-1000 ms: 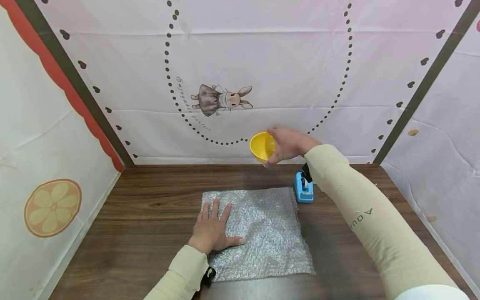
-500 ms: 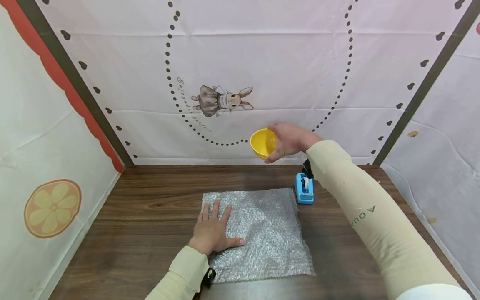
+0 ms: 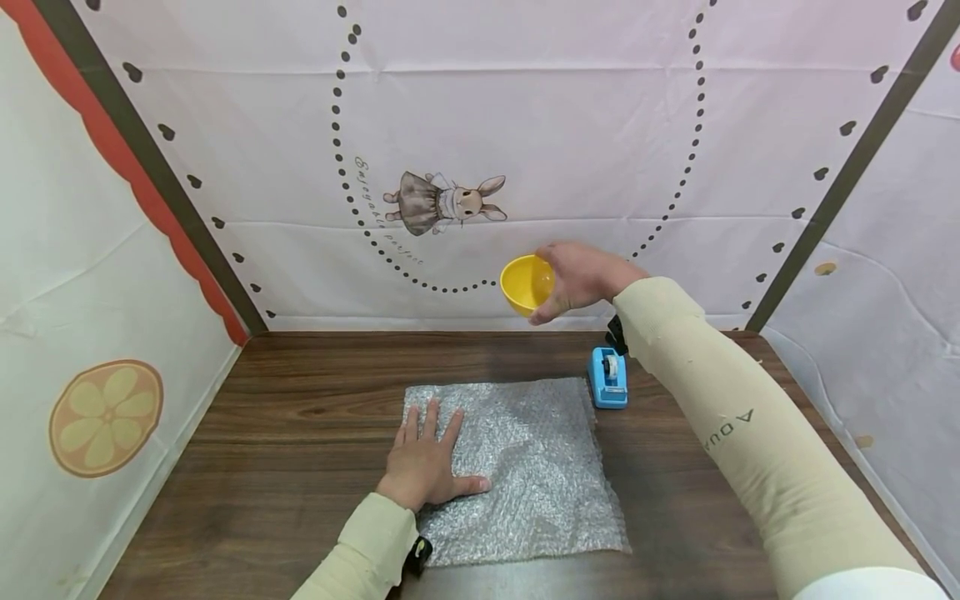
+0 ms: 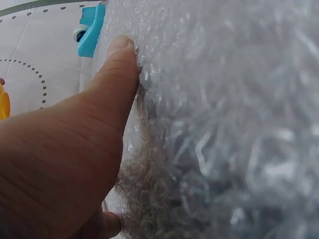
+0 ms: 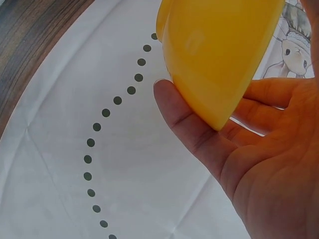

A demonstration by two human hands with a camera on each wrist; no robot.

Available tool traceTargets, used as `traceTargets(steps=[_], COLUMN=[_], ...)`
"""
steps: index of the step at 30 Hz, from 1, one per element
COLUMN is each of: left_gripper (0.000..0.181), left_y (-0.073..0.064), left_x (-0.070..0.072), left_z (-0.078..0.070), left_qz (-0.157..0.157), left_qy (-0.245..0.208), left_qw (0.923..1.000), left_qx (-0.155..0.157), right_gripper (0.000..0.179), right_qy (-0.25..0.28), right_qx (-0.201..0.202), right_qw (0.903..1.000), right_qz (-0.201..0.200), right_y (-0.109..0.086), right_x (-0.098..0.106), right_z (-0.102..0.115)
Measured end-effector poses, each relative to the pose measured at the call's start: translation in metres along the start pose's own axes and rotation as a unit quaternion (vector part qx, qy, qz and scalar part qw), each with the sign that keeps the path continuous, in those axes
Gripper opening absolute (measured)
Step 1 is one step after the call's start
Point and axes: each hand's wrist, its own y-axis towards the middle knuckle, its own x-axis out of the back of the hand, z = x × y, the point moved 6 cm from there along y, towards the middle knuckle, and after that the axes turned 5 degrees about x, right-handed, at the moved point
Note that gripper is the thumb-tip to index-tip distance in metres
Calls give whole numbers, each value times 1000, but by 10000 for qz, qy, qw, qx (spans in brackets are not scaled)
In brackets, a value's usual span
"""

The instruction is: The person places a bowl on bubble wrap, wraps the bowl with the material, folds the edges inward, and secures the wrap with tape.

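A small yellow bowl (image 3: 523,286) is held up in the air near the back wall, tilted so its inside faces the head camera. My right hand (image 3: 581,277) grips it from the right, and in the right wrist view the thumb lies along the outside of the bowl (image 5: 214,55). On the table lies a flat sheet of bubble wrap (image 3: 532,467). My left hand (image 3: 422,462) rests on its left part with fingers spread and straight. From the left wrist, the thumb (image 4: 112,79) is seen lying on the bubble wrap (image 4: 224,124).
A blue tape dispenser (image 3: 608,379) with a roll of tape stands at the sheet's back right corner, below my right forearm. The brown wooden table (image 3: 315,417) ends at a printed cloth wall (image 3: 585,150) behind, with more cloth walls on both sides.
My right hand has risen very slightly with the bowl over the last second. The left hand and the bubble wrap have stayed in place.
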Motion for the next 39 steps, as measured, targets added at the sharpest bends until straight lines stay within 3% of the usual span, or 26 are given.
traceTargets(steps=[39], left_gripper=[114], left_y=[-2], left_x=[2], left_z=[-1], left_qz=[60], left_qy=[57], left_qw=[10000], left_qx=[-41], right_gripper=[91], right_qy=[-47], right_qx=[212], right_qw=[9998], right_qz=[14], right_y=[-12], right_x=[1], right_z=[1])
